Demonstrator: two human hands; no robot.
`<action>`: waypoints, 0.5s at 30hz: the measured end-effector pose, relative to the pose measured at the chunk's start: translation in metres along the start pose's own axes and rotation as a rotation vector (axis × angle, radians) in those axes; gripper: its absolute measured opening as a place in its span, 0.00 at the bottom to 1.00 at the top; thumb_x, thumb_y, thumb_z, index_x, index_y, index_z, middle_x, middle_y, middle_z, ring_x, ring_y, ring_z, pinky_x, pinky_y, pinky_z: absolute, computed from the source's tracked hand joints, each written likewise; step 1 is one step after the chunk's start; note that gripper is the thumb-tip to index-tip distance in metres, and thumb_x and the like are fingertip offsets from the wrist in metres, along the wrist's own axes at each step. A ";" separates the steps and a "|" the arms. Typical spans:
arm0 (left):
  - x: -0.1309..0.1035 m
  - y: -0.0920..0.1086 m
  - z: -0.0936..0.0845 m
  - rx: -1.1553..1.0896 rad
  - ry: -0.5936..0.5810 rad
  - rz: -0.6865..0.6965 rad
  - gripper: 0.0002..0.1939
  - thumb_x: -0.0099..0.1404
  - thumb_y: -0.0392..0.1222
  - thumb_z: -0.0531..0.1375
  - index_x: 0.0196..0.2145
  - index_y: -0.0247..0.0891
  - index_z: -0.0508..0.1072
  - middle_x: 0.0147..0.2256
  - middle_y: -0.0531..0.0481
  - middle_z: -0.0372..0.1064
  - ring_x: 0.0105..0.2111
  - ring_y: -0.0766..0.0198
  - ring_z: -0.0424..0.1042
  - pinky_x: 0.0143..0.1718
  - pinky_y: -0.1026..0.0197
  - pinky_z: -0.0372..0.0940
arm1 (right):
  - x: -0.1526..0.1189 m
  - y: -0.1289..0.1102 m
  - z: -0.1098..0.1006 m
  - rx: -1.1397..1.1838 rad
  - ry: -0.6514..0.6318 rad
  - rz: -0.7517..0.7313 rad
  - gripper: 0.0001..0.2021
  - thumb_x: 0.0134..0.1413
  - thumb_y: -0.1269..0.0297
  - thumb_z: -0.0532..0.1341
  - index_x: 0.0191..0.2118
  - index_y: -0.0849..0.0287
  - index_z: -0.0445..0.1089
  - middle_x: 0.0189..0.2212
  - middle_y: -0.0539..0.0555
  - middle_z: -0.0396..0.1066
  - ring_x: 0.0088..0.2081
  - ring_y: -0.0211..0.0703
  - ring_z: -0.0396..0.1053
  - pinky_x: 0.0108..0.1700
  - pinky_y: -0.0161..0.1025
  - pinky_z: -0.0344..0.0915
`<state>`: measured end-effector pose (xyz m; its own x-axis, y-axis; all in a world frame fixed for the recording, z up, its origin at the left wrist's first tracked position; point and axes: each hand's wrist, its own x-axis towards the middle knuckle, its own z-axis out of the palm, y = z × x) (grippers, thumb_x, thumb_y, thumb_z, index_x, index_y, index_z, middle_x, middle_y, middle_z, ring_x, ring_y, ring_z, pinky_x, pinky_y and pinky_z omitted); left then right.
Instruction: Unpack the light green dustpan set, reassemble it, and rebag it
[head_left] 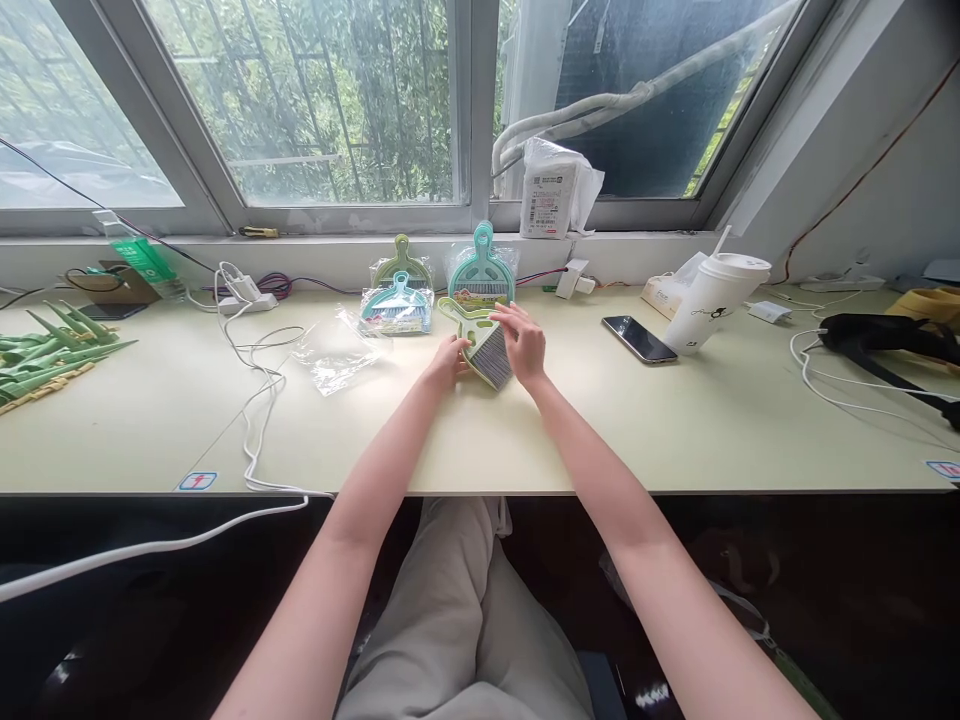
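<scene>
A small light-green hand brush (491, 362) with grey bristles is tilted between my hands over the table; a green edge behind the bristles looks like its dustpan. My left hand (448, 362) is closed around its left side, fingers partly hidden. On the upper right, my right hand (527, 345) has its bent fingers at the brush's edge, seemingly pinching it. Just beyond, a turquoise dustpan set (484, 262) in clear wrap leans on the sill wall. Beside it are an olive-green dustpan set (402, 262) and a smaller light-blue one (397, 308), also wrapped.
A crumpled clear plastic bag (341, 350) lies left of my hands, near white cables (262, 400). Rightward are a phone (639, 340), a white cup with straw (716, 305) and a black strap (885, 355). Green plastic leaves (60, 345) occupy the far left.
</scene>
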<state>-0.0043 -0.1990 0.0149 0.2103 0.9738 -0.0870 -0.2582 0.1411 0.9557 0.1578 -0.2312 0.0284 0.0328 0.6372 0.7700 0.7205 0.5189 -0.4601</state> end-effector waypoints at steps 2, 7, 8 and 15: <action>-0.001 0.000 0.003 -0.093 -0.015 -0.014 0.12 0.57 0.34 0.59 0.41 0.35 0.71 0.30 0.49 0.72 0.27 0.65 0.71 0.33 0.60 0.69 | -0.004 -0.007 0.008 -0.002 -0.118 -0.058 0.15 0.67 0.66 0.52 0.47 0.49 0.77 0.56 0.48 0.72 0.64 0.48 0.61 0.65 0.52 0.55; -0.001 0.001 0.002 -0.235 0.025 0.005 0.08 0.63 0.38 0.59 0.40 0.34 0.71 0.27 0.51 0.72 0.26 0.67 0.70 0.31 0.63 0.68 | -0.012 -0.004 0.022 0.011 -0.315 -0.078 0.15 0.67 0.66 0.54 0.52 0.51 0.75 0.59 0.53 0.69 0.65 0.51 0.60 0.64 0.53 0.55; -0.001 0.002 0.002 -0.243 0.026 0.014 0.08 0.63 0.38 0.60 0.40 0.34 0.71 0.28 0.51 0.72 0.26 0.68 0.70 0.30 0.63 0.68 | -0.012 -0.003 0.023 0.014 -0.327 -0.070 0.15 0.67 0.65 0.53 0.52 0.51 0.75 0.59 0.53 0.69 0.64 0.50 0.61 0.65 0.52 0.54; -0.006 0.005 -0.001 -0.244 0.042 0.077 0.08 0.58 0.33 0.62 0.36 0.36 0.67 0.27 0.53 0.71 0.24 0.71 0.70 0.29 0.66 0.66 | -0.011 -0.010 0.017 0.072 -0.343 -0.030 0.17 0.69 0.61 0.51 0.54 0.51 0.73 0.57 0.51 0.71 0.59 0.47 0.68 0.63 0.48 0.59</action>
<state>-0.0073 -0.2037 0.0202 0.1435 0.9891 -0.0326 -0.4925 0.1000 0.8645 0.1382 -0.2337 0.0170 -0.2315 0.7689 0.5961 0.6663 0.5717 -0.4787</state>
